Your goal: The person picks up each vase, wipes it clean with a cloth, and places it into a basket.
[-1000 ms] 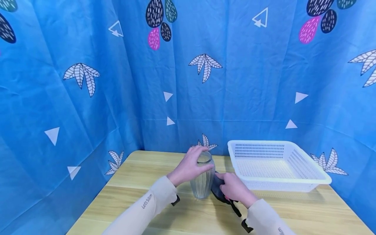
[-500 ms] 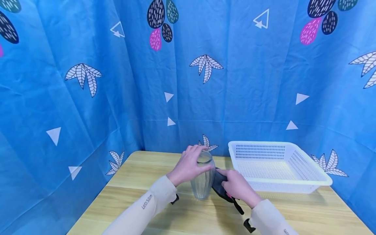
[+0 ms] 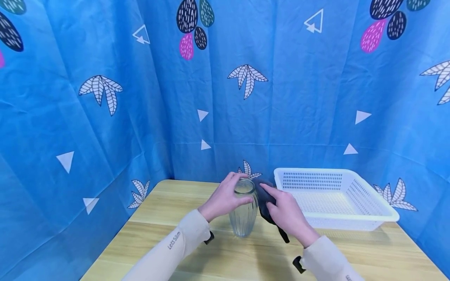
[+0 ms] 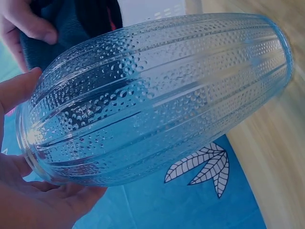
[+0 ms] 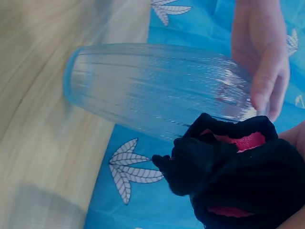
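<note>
A clear glass vase (image 3: 243,218), ribbed and dimpled, stands upright on the table. My left hand (image 3: 227,195) grips it around the upper body and neck, thumb on the near side, as the left wrist view also shows. Just right of the vase, my right hand (image 3: 287,212) holds a dark, soft cloth piece (image 5: 238,176) with a black strap-like end and pink showing inside its folds. In the head view the cloth is beside the vase's rim; whether it touches the glass I cannot tell. Part of the cloth is hidden behind my right fingers.
A white perforated plastic basket (image 3: 337,222) sits at the back right of the wooden table (image 3: 147,230). Blue patterned curtains (image 3: 299,97) hang behind the table and along its sides.
My right hand has lifted the dark cloth up along the vase's right side, from its lower body to the rim. The left hand stays at the vase's top.
</note>
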